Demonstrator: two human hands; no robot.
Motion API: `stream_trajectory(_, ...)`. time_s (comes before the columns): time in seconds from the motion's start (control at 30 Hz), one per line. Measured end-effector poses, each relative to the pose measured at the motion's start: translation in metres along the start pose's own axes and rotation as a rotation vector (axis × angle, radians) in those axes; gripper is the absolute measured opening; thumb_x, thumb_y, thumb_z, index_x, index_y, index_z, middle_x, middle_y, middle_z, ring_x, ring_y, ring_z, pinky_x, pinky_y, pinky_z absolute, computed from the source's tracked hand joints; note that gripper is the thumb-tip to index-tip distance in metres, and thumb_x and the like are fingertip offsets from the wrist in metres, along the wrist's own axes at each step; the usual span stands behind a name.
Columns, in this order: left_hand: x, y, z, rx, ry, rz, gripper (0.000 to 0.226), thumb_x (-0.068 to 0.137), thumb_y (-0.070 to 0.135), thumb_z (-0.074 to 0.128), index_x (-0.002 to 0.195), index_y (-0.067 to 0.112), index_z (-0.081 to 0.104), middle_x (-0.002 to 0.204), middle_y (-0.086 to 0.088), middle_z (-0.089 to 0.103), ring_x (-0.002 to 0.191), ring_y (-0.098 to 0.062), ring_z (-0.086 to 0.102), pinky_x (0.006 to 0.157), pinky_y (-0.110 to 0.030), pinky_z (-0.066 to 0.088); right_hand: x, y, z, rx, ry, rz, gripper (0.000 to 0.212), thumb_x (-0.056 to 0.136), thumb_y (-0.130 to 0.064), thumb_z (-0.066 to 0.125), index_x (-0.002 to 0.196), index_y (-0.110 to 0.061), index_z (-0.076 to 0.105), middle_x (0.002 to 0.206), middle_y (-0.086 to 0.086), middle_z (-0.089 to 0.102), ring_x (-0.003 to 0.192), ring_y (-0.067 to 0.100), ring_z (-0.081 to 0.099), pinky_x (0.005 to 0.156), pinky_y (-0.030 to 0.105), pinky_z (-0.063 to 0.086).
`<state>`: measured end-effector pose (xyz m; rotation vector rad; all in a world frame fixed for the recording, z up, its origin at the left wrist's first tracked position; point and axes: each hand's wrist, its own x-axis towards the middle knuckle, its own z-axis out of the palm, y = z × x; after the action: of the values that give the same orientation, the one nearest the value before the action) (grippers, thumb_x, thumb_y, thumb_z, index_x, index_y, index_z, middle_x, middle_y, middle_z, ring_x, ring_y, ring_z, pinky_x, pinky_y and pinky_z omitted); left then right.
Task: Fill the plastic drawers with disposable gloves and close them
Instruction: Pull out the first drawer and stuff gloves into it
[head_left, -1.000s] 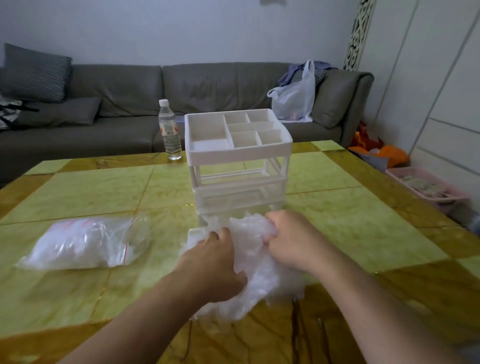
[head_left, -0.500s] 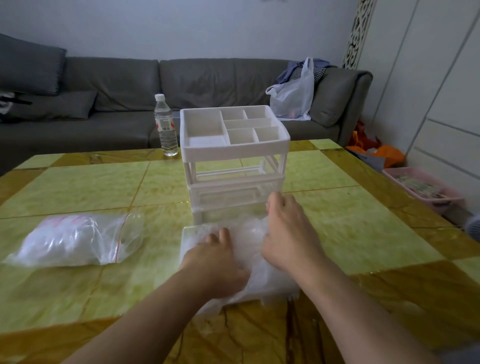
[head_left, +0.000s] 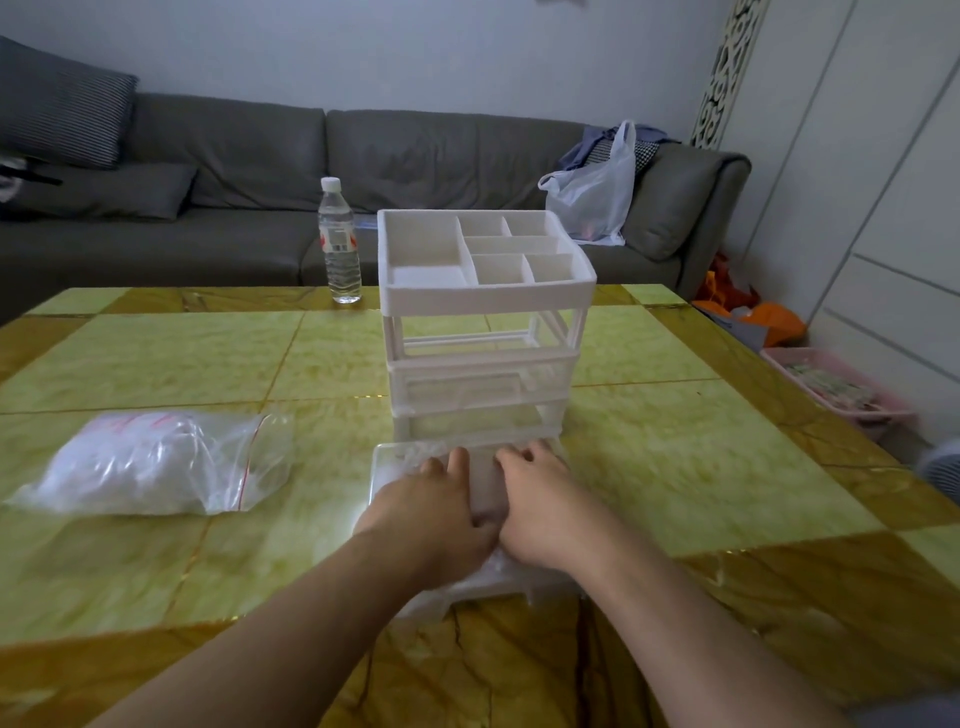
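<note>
A white plastic drawer unit with a divided top tray stands mid-table. Its upper slot is empty and two clear drawers sit shut below. A third clear drawer lies on the table right in front of the unit, packed with thin clear disposable gloves. My left hand and my right hand lie side by side, palms down, fingers extended, pressing the gloves down into that drawer. A zip bag of more gloves lies to the left.
A water bottle stands behind the unit near the table's far edge. The yellow-green tiled table spreads to both sides. Beyond it are a grey sofa with a white plastic bag, and a pink basket on the floor at right.
A second ago both hands were bunching up the loose gloves; since then they have flattened and pushed the pile down into the drawer. The view has tilted slightly.
</note>
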<state>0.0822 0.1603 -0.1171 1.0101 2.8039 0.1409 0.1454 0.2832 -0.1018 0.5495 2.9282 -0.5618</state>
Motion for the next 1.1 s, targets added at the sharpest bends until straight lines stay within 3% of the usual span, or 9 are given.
stream_trajectory(0.13, 0.002, -0.004, 0.0, -0.08, 0.023, -0.001, 0.057, 0.091, 0.055, 0.051, 0.132, 0.018, 0.036, 0.13, -0.008, 0.057, 0.106, -0.027, 0.061, 0.077, -0.036, 0.047, 0.004, 0.0, 0.008, -0.017, -0.063, 0.024, 0.064, 0.094, -0.019, 0.067, 0.15, -0.018, 0.037, 0.153, 0.009, 0.027, 0.144, 0.032, 0.033, 0.116, 0.044, 0.042)
stream_trajectory(0.27, -0.013, -0.007, -0.014, -0.177, 0.039, 0.02, 0.05, 0.093, 0.046, 0.057, 0.131, 0.02, 0.041, 0.133, -0.002, 0.054, 0.111, -0.022, 0.058, 0.088, -0.037, 0.053, 0.006, -0.001, 0.013, -0.013, -0.093, 0.049, 0.068, 0.097, -0.022, 0.065, 0.154, -0.018, 0.029, 0.157, 0.011, 0.018, 0.151, 0.032, 0.022, 0.122, 0.044, 0.033)
stream_trajectory(0.4, -0.056, -0.005, -0.021, 0.016, 0.333, 0.291, 0.024, 0.096, 0.043, 0.047, 0.115, 0.029, 0.053, 0.116, 0.009, 0.05, 0.109, -0.016, 0.048, 0.098, -0.033, 0.046, 0.012, -0.003, 0.015, -0.022, -0.158, 0.075, 0.083, 0.096, -0.021, 0.066, 0.161, -0.019, 0.015, 0.164, 0.014, 0.006, 0.156, 0.035, 0.011, 0.127, 0.049, 0.028)
stream_trajectory(0.5, -0.067, -0.001, -0.01, 0.016, 0.269, 0.39, 0.018, 0.092, 0.037, 0.039, 0.101, 0.03, 0.052, 0.101, 0.008, 0.051, 0.094, -0.018, 0.05, 0.087, -0.035, 0.05, 0.01, -0.003, 0.017, -0.012, -0.13, 0.076, 0.078, 0.094, -0.021, 0.068, 0.156, -0.015, 0.022, 0.159, 0.017, 0.012, 0.153, 0.037, 0.016, 0.124, 0.047, 0.031)
stream_trajectory(0.6, -0.056, 0.003, -0.004, -0.11, 0.128, 0.243, 0.011, 0.102, 0.036, 0.034, 0.097, 0.03, 0.041, 0.1, 0.008, 0.047, 0.096, -0.016, 0.049, 0.087, -0.034, 0.047, 0.007, -0.003, 0.017, -0.016, -0.097, 0.061, 0.077, 0.093, -0.02, 0.066, 0.156, -0.013, 0.024, 0.156, 0.018, 0.017, 0.151, 0.037, 0.02, 0.122, 0.046, 0.031)
stream_trajectory(0.73, -0.029, 0.002, -0.006, -0.207, -0.054, 0.02, 0.013, 0.098, 0.03, 0.048, 0.107, 0.022, 0.053, 0.108, 0.002, 0.058, 0.099, -0.019, 0.058, 0.088, -0.035, 0.052, 0.006, -0.001, 0.012, 0.023, -0.135, 0.07, 0.087, 0.091, -0.01, 0.067, 0.162, -0.014, 0.017, 0.159, 0.014, 0.013, 0.153, 0.034, 0.016, 0.125, 0.046, 0.03)
stream_trajectory(0.9, -0.011, 0.002, -0.01, -0.28, -0.164, -0.151, 0.064, 0.09, 0.022, 0.062, 0.143, 0.0, 0.035, 0.105, -0.002, 0.06, 0.093, -0.018, 0.058, 0.064, -0.022, 0.046, 0.006, 0.001, 0.007, 0.072, -0.12, 0.063, 0.098, 0.086, -0.004, 0.073, 0.16, -0.03, 0.012, 0.157, 0.013, 0.022, 0.146, 0.034, 0.03, 0.112, 0.048, 0.045)
stream_trajectory(1.0, -0.011, 0.011, -0.007, -0.282, -0.177, -0.18, 0.086, 0.094, 0.027, 0.066, 0.152, -0.011, 0.014, 0.134, -0.015, 0.057, 0.112, -0.025, 0.06, 0.086, -0.026, 0.05, 0.004, 0.001, 0.005, 0.05, -0.114, 0.008, 0.102, 0.087, -0.012, 0.078, 0.159, -0.046, 0.013, 0.159, 0.015, 0.018, 0.149, 0.036, 0.025, 0.112, 0.051, 0.046)
stream_trajectory(1.1, -0.022, 0.013, -0.01, -0.272, -0.079, -0.158, 0.062, 0.094, 0.03, 0.061, 0.142, -0.001, 0.036, 0.128, -0.015, 0.06, 0.116, -0.031, 0.062, 0.088, -0.032, 0.05, 0.007, -0.002, 0.007, -0.012, -0.173, 0.005, 0.098, 0.091, -0.025, 0.078, 0.157, -0.059, 0.013, 0.168, 0.012, 0.001, 0.154, 0.039, 0.011, 0.119, 0.054, 0.04)
